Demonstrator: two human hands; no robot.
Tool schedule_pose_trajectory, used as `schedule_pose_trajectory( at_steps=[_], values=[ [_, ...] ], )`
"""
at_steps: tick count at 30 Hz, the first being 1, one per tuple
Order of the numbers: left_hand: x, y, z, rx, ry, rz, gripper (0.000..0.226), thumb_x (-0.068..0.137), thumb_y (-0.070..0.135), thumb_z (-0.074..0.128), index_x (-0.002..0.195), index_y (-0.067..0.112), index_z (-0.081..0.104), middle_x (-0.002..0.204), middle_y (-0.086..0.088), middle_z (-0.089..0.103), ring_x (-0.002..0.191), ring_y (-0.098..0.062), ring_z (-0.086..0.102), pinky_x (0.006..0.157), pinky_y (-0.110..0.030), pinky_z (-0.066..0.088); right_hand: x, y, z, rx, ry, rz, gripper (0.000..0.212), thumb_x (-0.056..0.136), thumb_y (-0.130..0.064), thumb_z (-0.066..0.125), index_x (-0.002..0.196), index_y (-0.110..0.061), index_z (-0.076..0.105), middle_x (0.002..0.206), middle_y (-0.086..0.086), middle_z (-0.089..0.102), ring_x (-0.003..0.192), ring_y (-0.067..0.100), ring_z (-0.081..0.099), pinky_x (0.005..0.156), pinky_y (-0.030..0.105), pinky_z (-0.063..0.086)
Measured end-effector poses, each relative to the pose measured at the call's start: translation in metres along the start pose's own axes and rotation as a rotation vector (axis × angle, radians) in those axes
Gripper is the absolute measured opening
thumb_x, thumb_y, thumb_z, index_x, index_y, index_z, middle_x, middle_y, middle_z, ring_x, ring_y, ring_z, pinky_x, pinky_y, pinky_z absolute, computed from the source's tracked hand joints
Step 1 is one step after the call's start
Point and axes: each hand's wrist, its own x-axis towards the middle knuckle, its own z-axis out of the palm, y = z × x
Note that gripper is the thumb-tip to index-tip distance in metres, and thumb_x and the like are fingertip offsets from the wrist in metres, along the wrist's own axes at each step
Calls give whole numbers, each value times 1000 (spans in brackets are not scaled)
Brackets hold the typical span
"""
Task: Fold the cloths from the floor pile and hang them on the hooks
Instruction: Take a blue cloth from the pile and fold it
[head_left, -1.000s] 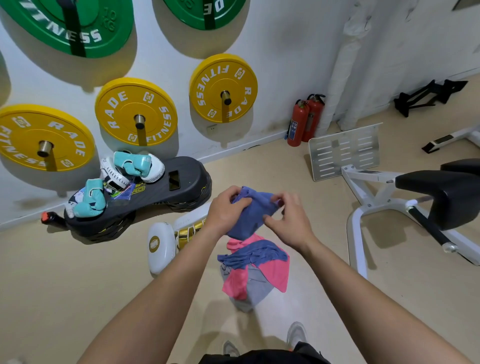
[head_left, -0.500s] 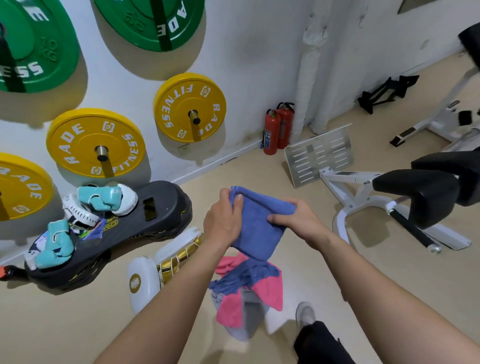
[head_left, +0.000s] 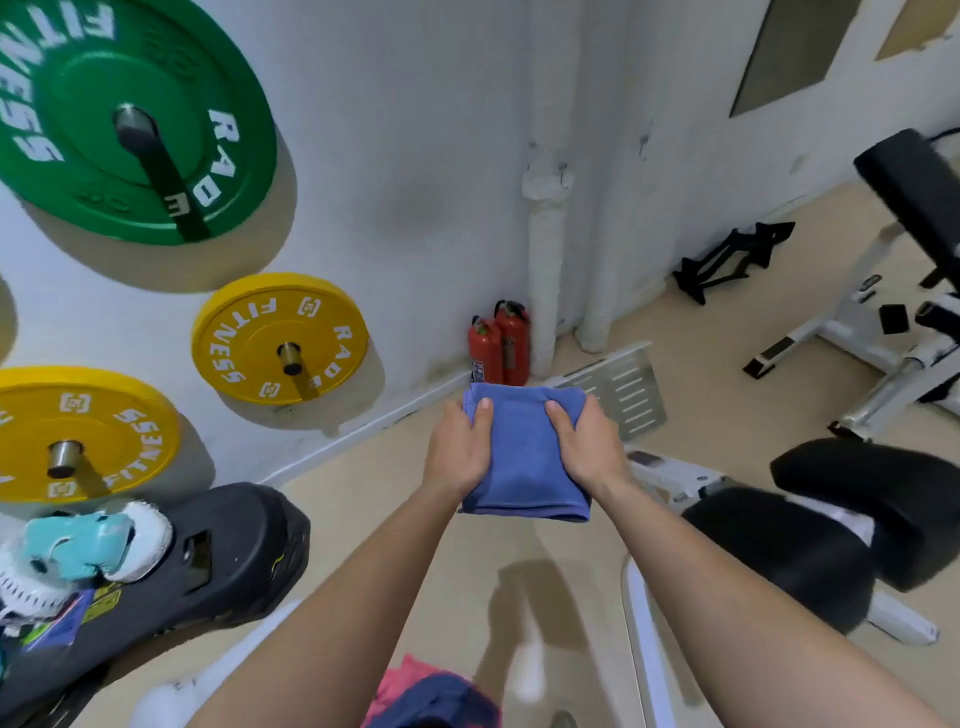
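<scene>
Bare forearms reach in from 6 o'clock. The left hand (head_left: 457, 457) and right hand (head_left: 592, 452) (thumbs on top, toward 12 o'clock) grip the blue cloth (head_left: 524, 462) at its 9 and 3 o'clock edges.

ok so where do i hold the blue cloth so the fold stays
Its two side edges, one hand from each side, thumbs on top, as the left hand and right hand hold it. The blue cloth is a flat folded rectangle; pinching both sides likely keeps the layers together.

left hand (head_left: 457, 452) + right hand (head_left: 589, 449) | grip folded blue cloth (head_left: 524, 467) | above floor (head_left: 519, 597)
</scene>
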Motion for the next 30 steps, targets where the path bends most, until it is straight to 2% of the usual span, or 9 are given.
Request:
schedule_pose_trajectory(
  at_steps=[3, 7, 11, 13, 16, 19, 22, 23, 30],
  values=[
    [55, 47, 16, -37, -11, 40, 32, 103, 43, 40, 97, 17, 57, 95, 3, 64, 86, -19, 61, 75, -32, 44, 68, -18, -34, 71, 43, 1, 51, 90, -54, 58, 114, -9, 60, 109, 9, 67, 101, 33, 62, 78, 34, 46],
    [135, 96, 30, -127, -37, 29, 28, 104, 33, 42, 83, 15, 47, 82, 0, 54, 70, -14, 50, 66, -31, 39, 154, -42, -66, 177, -6, -13, 33, 89, -42, 65, 97, -10, 65, 92, 0, 69, 84, 20, 64, 62, 28, 42],
    [232, 131, 44, -229, -84, -9, 32, 103, 30, 44, 74, 16, 44, 79, -6, 49, 73, -21, 46, 65, -32, 39, 246, -66, -84, 239, -23, -25, 21, 92, -22, 65, 108, -9, 67, 94, 1, 68, 81, 14, 62, 60, 17, 46],
    [290, 142, 51, -233, -101, -16, 31, 102, 35, 45, 77, 18, 46, 83, -4, 54, 76, -21, 50, 71, -35, 43, 294, -77, -89, 253, -15, -43, 20, 91, -16, 66, 109, -8, 67, 98, 5, 71, 77, 10, 63, 54, 6, 44],
    [374, 159, 63, -188, -135, -19, 31, 103, 37, 44, 79, 17, 49, 84, -3, 57, 69, -17, 51, 69, -34, 41, 367, -96, -94, 208, 16, -56, 23, 89, -10, 69, 112, -9, 65, 97, 7, 68, 74, 6, 60, 52, 1, 41],
    [444, 176, 76, -153, -150, -19, 29, 103, 30, 44, 82, 13, 56, 81, -3, 59, 67, -16, 52, 67, -33, 41, 437, -111, -95, 170, 44, -30, 27, 85, -11, 74, 111, -13, 65, 93, 6, 67, 77, 14, 61, 60, 9, 46],
    [507, 190, 95, -187, -144, -44, 27, 100, 29, 50, 99, 6, 64, 88, -6, 65, 80, -24, 59, 77, -40, 51, 509, -112, -94, 146, 65, 5, 29, 83, -18, 76, 110, -16, 65, 94, 4, 69, 85, 20, 66, 80, 35, 55],
    [527, 194, 103, -197, -132, -55, 26, 99, 28, 51, 101, 6, 66, 89, -7, 67, 82, -25, 61, 79, -40, 52, 532, -109, -92, 136, 64, 12, 28, 84, -19, 75, 110, -16, 65, 93, 2, 68, 86, 20, 66, 82, 38, 55],
    [661, 216, 171, -258, 7, -124, 25, 94, 28, 62, 114, 13, 63, 106, -5, 71, 96, -23, 66, 89, -36, 54, 707, -87, -75, 97, 17, 76, 20, 89, -25, 63, 107, -14, 61, 96, 2, 65, 95, 28, 64, 87, 44, 53]
  ],
)
